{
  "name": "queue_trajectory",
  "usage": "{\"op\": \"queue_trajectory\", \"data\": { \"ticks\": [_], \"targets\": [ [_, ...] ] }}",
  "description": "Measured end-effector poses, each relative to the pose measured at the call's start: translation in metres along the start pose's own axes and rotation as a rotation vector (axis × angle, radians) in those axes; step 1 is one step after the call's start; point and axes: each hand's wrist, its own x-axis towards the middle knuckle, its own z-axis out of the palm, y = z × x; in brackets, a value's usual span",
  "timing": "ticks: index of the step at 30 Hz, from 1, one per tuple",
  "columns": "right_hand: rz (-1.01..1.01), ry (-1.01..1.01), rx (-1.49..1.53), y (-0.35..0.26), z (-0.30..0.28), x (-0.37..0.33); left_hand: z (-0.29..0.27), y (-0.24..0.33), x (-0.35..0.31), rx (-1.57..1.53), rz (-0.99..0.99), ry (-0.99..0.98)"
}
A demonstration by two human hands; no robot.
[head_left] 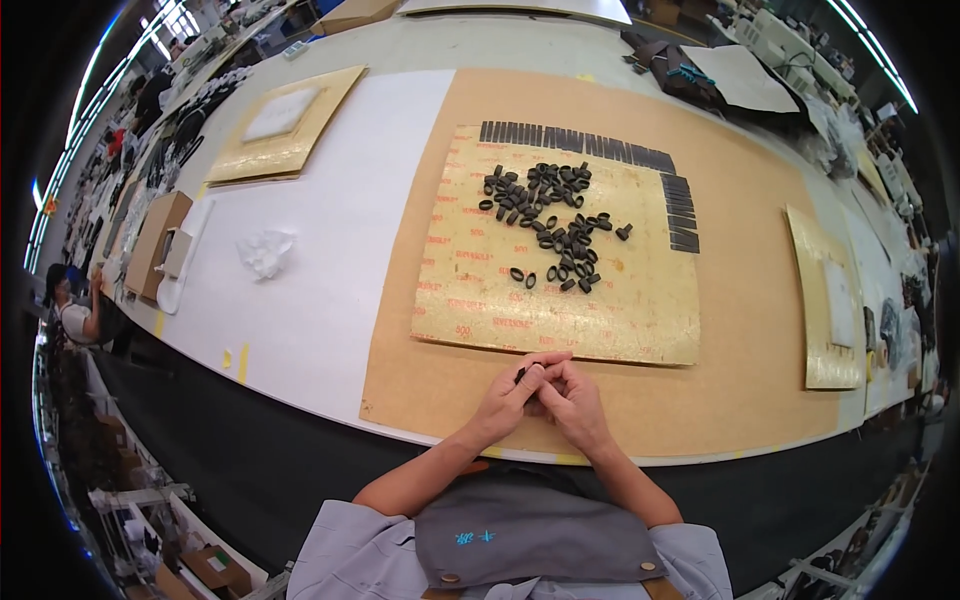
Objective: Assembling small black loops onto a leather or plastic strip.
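My left hand (pixel 508 402) and my right hand (pixel 574 402) meet just in front of the near edge of a yellowish board (pixel 470 300). Both are closed, fingertips pressed together around a small black piece (pixel 520 375), of which only a bit shows between the left fingers. Whether it is a flat strip or a ring is hidden. Many small black rings (pixel 570 240) lie in a loose pile on the board, with two (pixel 523 278) a little apart toward me. Flat black strips (pixel 580 143) are lined up along the far edge, and more strips (pixel 681 213) down the right edge.
Brown paper (pixel 400 340) lies under the board on a long white table. To the left are crumpled white paper (pixel 266 255), a cardboard box (pixel 160 240) and another board (pixel 290 125). A further board (pixel 825 300) lies right; dark material (pixel 670 70) sits far right. Another person (pixel 75 310) is at the left.
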Motion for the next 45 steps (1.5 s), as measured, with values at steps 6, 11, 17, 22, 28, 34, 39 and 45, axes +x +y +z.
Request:
{"op": "queue_trajectory", "data": {
  "ticks": [6, 11, 17, 22, 28, 34, 39, 45],
  "targets": [
    [-0.016, 0.125, 0.118, -0.006, -0.013, -0.002, -0.006, -0.002, -0.007, 0.117, -0.082, 0.201],
    [0.012, 0.096, 0.163, -0.004, -0.014, -0.003, -0.008, -0.001, -0.011, 0.156, -0.117, 0.162],
    [0.030, 0.043, 0.171, -0.001, -0.017, -0.002, -0.001, -0.001, -0.012, 0.356, -0.071, 0.238],
    [0.081, -0.025, 0.233, -0.005, -0.018, -0.006, -0.004, -0.002, -0.013, 0.352, -0.016, 0.248],
    [0.098, -0.057, 0.218, -0.001, -0.021, -0.005, -0.013, 0.004, -0.012, 0.269, -0.146, 0.134],
    [0.121, -0.044, 0.195, 0.000, -0.023, -0.003, -0.019, 0.004, -0.006, 0.342, -0.165, 0.080],
    [0.166, -0.074, 0.206, -0.006, -0.025, 0.003, -0.031, 0.021, 0.001, 0.118, -0.349, -0.003],
    [0.160, -0.113, 0.203, -0.005, -0.027, -0.003, -0.029, 0.025, -0.004, 0.178, -0.357, -0.043]
  ]
}}
